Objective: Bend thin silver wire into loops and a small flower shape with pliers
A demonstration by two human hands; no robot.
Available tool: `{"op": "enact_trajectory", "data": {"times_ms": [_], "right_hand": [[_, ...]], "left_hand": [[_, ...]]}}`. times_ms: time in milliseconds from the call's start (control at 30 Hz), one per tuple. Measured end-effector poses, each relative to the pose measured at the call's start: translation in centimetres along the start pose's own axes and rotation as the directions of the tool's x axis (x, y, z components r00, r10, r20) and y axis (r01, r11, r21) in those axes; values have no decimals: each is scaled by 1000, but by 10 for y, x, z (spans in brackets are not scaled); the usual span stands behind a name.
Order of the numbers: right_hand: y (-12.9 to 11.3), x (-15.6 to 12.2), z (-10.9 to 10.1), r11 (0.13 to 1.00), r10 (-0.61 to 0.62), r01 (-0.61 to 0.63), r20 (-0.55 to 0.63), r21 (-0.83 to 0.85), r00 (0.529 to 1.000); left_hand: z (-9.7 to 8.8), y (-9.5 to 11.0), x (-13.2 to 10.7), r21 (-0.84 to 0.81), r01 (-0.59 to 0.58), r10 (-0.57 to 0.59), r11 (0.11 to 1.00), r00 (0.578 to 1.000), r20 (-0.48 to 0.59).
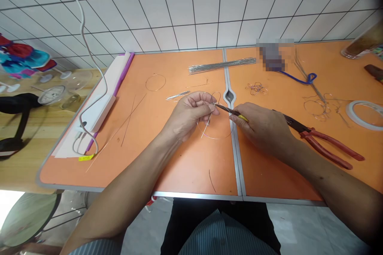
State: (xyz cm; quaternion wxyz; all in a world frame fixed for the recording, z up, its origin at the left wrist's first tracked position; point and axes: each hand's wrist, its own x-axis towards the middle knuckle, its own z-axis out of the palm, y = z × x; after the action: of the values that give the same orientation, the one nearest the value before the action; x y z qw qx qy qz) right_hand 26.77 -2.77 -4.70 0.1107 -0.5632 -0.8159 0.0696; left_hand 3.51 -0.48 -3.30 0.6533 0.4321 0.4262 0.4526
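Above the orange table's seam, my left hand (194, 109) pinches thin wire bent into a ring (216, 138), with a smaller loop and straight ends near the fingertips. My right hand (259, 123) is wrapped round slim pliers (228, 110) with a dark nose and a yellow grip. The nose meets the wire right at my left fingertips; whether the jaws are closed on it is too small to tell. A short bundle of wire pieces (177, 95) lies just beyond my left hand.
Red-handled cutters (323, 139) lie beside my right forearm. A long wire bundle (222, 65), a wire ring (155, 82), tangled wire (256, 88) and a white tape roll (365, 114) lie around. A power strip (100, 117) with a white cable stands at left.
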Motion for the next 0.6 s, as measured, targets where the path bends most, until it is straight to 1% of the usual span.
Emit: {"op": "enact_trajectory", "data": {"times_ms": [167,333,467,533,600], "right_hand": [[2,1,1,1000,-9,9,7,-1,1000],[5,2,-3,998,59,-58,31,-4,998],[9,4,-8,993,115,-115,26,17,993],[10,5,-12,992,125,-125,25,28,992],[10,8,-17,992,115,-118,49,47,992]], "left_hand": [[-3,-1,1,-56,17,-16,998,999,30],[-7,-2,4,-140,36,-32,989,999,32],[-8,-2,6,-214,68,-55,975,996,66],[-9,-1,6,-229,92,-73,969,993,90],[-10,-1,6,-225,108,-84,968,990,112]]}}
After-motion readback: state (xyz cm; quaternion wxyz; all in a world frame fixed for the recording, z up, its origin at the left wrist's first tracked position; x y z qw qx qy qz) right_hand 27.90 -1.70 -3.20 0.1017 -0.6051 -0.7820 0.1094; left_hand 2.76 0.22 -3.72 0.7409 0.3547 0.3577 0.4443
